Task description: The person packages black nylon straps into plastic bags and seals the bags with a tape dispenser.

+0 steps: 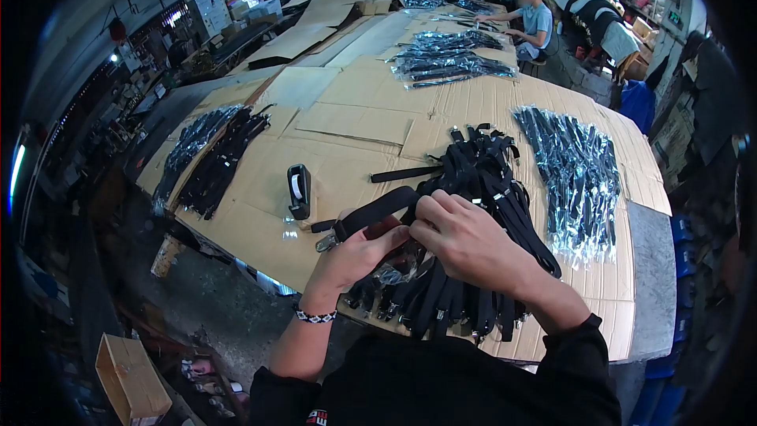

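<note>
The black strap (380,209) is held above the near side of the cardboard-covered tabletop (260,248), in front of the wearer. Its visible length slopes from a metal clip (327,243) at the outer side of the left hand (355,259) up to the fingers of the right hand (461,233). The left hand is nearer the clip and partly closed around the strap, thumb towards the right hand. The right hand is curled, thumb and fingers pinched on the strap's other visible part; exact fingertip contact is partly hidden. Clear plastic (398,270) hangs just below the hands. A pile of loose straps (481,170) lies beyond and beneath the right hand, reaching towards the near edge and crowding that side. A tape dispenser (299,192) stands beyond the left hand, towards the left edge. Wrapped straps (576,181) lie towards the right edge, apart from both hands.
</note>
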Motion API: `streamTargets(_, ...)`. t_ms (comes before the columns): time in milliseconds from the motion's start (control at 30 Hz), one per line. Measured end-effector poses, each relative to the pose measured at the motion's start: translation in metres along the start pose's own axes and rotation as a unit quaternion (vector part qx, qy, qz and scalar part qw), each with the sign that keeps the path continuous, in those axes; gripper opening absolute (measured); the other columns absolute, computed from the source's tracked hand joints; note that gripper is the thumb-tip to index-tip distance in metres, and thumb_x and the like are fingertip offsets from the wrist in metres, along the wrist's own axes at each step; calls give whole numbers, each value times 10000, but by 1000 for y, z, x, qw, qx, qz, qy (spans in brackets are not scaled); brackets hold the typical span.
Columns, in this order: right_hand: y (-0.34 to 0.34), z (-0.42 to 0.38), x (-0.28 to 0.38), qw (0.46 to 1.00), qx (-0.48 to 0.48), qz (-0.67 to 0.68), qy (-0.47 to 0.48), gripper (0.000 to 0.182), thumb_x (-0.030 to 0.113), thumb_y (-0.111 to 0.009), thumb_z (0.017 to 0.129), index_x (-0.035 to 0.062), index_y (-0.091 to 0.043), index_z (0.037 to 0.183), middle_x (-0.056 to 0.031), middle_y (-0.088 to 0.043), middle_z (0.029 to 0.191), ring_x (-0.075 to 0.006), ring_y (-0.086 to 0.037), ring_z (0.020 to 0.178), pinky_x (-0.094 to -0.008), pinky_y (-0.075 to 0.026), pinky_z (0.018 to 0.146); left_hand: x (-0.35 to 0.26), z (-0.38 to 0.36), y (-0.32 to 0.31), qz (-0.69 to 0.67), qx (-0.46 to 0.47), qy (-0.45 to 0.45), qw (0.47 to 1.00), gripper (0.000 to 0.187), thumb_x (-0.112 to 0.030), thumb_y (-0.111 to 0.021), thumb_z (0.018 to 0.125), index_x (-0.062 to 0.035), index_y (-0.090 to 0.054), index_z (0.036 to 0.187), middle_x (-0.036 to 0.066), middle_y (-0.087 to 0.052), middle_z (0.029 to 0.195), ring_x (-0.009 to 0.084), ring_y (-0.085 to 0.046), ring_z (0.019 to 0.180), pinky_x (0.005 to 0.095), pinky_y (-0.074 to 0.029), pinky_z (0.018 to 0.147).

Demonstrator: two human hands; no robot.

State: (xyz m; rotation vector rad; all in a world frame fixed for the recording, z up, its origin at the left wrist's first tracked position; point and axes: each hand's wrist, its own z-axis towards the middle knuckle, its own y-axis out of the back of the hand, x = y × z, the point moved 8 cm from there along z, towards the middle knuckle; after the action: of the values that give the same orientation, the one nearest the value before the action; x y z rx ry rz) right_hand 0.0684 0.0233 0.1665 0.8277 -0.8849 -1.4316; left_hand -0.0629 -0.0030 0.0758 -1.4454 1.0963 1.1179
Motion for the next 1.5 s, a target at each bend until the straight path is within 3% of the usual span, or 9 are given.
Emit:
streamTargets(367, -29, -10, -1, 997, -30, -65, 0, 204, 166, -583, 847, 55, -550, 1015, -90, -496, 980, -224, -528, 922, -349, -431, 788, 32, 12, 11, 97, 6, 23, 995, 169, -183, -618, 1016, -27, -661, 1064, 16, -670, 959, 78, -608, 884, 270, -515, 804)
streamTargets(433, -31, -12, -2, 997, -36, -65, 8, 204, 170, -583, 841, 53, -552, 1006, -86, -496, 962, -225, -529, 915, -350, -431, 785, 17, 10, 1, 47, -1, -2, 999, 173, -162, -619, 1000, 0, -680, 1010, 43, -698, 868, 80, -623, 778, 293, -528, 727)
streamTargets(600, -33, -13, -4, 997, -39, -64, -4, 192, 160, -580, 833, 45, -553, 984, -84, -494, 936, -230, -532, 896, -351, -432, 783, 20, 21, 8, 215, 2, -151, 965, 167, -160, -664, 969, 3, -697, 953, 42, -702, 866, 84, -637, 748, 289, -547, 691)
streamTargets(733, -29, -13, -9, 998, -47, -31, -38, 184, 127, -594, 826, 36, -544, 977, -95, -500, 939, -250, -540, 894, -360, -441, 789, 4, 8, 0, 34, -15, -79, 996, 126, -126, -710, 937, 0, -705, 933, 27, -706, 859, 84, -650, 776, 270, -551, 697)
streamTargets(1233, -14, -11, -37, 968, -68, 167, -175, 322, 141, -769, 795, 43, -531, 989, -90, -620, 905, -315, -624, 895, -411, -512, 738, -20, -4, -20, 67, -12, -157, 985, 194, 12, -740, 852, 16, -624, 1007, 45, -672, 902, 94, -655, 792, 247, -543, 706)
streamTargets(1267, -12, -12, -41, 956, -96, 195, -197, 284, 131, -755, 847, 24, -540, 999, -71, -599, 787, -234, -630, 745, -358, -492, 651, -12, -3, -18, 53, -15, -135, 989, 180, 19, -733, 852, 16, -619, 991, 50, -673, 890, 93, -655, 776, 244, -542, 693)
streamTargets(1367, -27, -34, -72, 825, -215, 420, -311, 226, 116, -701, 919, -5, -569, 1056, -20, -543, 700, -106, -546, 628, -274, -434, 588, 9, 1, -14, 29, -18, -90, 995, 151, 33, -718, 852, 17, -607, 952, 59, -675, 847, 87, -656, 730, 235, -540, 656)
streamTargets(1400, -25, -38, -81, 802, -223, 439, -339, 261, 106, -643, 963, -27, -597, 1183, 27, -514, 675, -30, -486, 632, -213, -375, 570, 8, 1, -14, 35, -16, -90, 995, 147, 32, -718, 853, 18, -605, 945, 59, -675, 830, 86, -657, 715, 231, -538, 646)
streamTargets(1500, -37, -61, -90, 682, -331, 524, -388, 335, 92, -629, 969, -13, -617, 1286, 33, -556, 742, -26, -504, 652, -195, -361, 559, 4, -2, -15, 44, -22, -100, 994, 137, 32, -718, 856, 20, -602, 928, 58, -676, 788, 84, -656, 684, 221, -533, 627)
